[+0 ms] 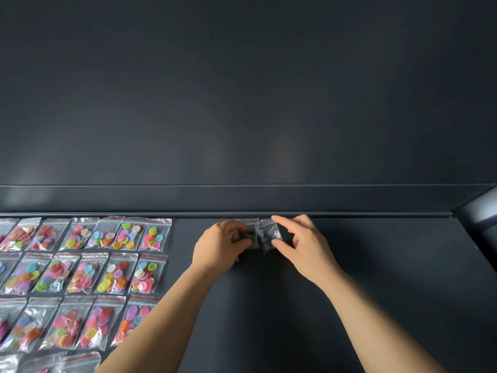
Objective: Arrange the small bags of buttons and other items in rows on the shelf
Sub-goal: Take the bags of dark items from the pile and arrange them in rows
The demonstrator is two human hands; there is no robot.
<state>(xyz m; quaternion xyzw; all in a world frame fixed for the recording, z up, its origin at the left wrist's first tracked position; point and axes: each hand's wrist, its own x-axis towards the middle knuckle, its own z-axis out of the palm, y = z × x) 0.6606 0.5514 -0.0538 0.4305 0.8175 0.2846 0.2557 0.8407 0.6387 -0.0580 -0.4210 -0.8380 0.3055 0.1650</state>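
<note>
Small clear zip bags of coloured buttons (80, 273) lie in neat rows across the left part of the dark shelf (376, 278). At the shelf's back edge, near the middle, my left hand (220, 249) is closed around a small bundle of clear bags with dark contents (251, 234). Just to its right, another clear bag with dark contents (269, 234) stands against the back edge. My right hand (304, 243) pinches this bag between thumb and fingers.
A dark back wall (242, 90) rises behind a raised ledge (242, 200) along the shelf's rear. A grey rounded object (481, 214) sits at the far right corner. The shelf surface right of my hands is bare dark board.
</note>
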